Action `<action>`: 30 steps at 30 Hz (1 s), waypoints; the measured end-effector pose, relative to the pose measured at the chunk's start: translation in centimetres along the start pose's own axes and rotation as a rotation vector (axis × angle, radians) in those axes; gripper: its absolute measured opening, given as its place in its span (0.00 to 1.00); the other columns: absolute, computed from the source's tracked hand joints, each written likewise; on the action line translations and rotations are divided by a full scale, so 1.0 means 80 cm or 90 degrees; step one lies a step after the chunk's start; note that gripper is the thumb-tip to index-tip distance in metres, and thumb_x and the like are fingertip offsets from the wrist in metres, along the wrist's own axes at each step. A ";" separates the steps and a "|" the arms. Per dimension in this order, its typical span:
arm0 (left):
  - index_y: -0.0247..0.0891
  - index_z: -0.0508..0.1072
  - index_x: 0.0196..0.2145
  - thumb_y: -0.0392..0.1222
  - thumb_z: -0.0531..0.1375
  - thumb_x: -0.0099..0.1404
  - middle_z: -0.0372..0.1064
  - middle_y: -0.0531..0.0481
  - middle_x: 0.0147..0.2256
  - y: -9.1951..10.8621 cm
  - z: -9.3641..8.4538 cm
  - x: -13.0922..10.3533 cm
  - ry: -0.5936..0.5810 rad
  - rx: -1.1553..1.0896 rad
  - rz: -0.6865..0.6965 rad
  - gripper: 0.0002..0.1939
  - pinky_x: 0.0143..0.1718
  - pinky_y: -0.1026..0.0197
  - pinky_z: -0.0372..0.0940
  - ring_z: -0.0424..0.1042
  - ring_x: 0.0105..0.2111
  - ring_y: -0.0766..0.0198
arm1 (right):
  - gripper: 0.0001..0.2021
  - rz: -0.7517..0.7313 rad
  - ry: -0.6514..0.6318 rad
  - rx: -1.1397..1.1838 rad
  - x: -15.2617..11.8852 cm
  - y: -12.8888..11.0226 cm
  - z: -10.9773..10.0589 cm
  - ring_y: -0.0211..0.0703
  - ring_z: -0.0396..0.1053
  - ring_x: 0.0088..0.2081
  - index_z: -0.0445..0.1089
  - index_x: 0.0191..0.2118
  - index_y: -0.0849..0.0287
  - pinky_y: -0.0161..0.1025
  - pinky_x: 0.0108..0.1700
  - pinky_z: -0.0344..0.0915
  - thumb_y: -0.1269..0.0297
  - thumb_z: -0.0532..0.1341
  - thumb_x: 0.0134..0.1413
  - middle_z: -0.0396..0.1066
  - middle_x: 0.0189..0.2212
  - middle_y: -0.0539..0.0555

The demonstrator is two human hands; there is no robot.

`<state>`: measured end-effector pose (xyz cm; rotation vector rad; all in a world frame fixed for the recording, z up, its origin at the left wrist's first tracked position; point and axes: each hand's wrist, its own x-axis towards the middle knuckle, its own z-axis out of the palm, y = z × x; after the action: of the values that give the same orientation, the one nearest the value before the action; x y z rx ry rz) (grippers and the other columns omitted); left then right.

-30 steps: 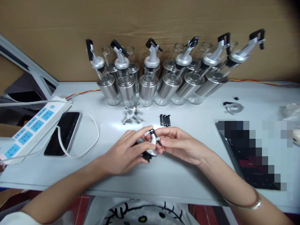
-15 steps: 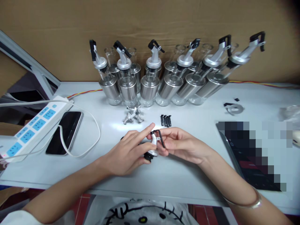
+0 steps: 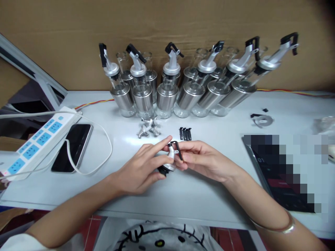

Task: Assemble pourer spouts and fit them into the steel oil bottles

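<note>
Near the table's front, a silver pourer spout (image 3: 171, 153) with a black stopper base is between my two hands. My left hand (image 3: 146, 165) is closed around its body and base from the left, the index finger stretched toward the spout tip. From the right, my right hand (image 3: 197, 157) pinches the black lever (image 3: 179, 151) that hangs along the spout. Just beyond my hands lie several small black levers (image 3: 185, 134) in a row. To their left is a cluster of silver spout pieces (image 3: 149, 127).
Several glass and steel bottles (image 3: 167, 96) stand along the back, the front ones topped with pourers. At left are a power strip (image 3: 43, 137), a phone (image 3: 72, 148) and a white cable (image 3: 111, 150). A tape roll (image 3: 263, 120) and a dark tablet-like device (image 3: 272, 174) lie at right.
My hands have shifted slightly, and the pourer spout has tilted a little, its black base moving left. The lever stays pinched in my right hand.
</note>
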<state>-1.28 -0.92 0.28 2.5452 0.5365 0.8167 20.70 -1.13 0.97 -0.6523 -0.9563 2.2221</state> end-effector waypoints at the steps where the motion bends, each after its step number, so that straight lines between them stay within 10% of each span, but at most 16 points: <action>1: 0.36 0.60 0.50 0.47 0.45 0.73 0.51 0.28 0.61 0.000 0.000 -0.001 -0.001 -0.015 -0.005 0.15 0.51 0.53 0.61 0.65 0.54 0.55 | 0.12 -0.001 -0.003 -0.003 0.000 0.000 0.000 0.30 0.60 0.27 0.74 0.40 0.65 0.33 0.33 0.55 0.62 0.66 0.53 0.65 0.24 0.47; 30: 0.47 0.64 0.53 0.43 0.53 0.70 0.47 0.45 0.65 0.005 -0.004 -0.002 -0.015 -0.536 -0.231 0.14 0.60 0.48 0.57 0.50 0.65 0.56 | 0.13 0.030 0.008 0.106 0.003 0.001 -0.004 0.27 0.57 0.22 0.73 0.41 0.64 0.31 0.28 0.54 0.66 0.69 0.49 0.67 0.24 0.48</action>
<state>-1.50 -1.25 0.59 1.6287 0.4873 0.6798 20.74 -0.87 0.71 -0.6170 -0.7469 2.3067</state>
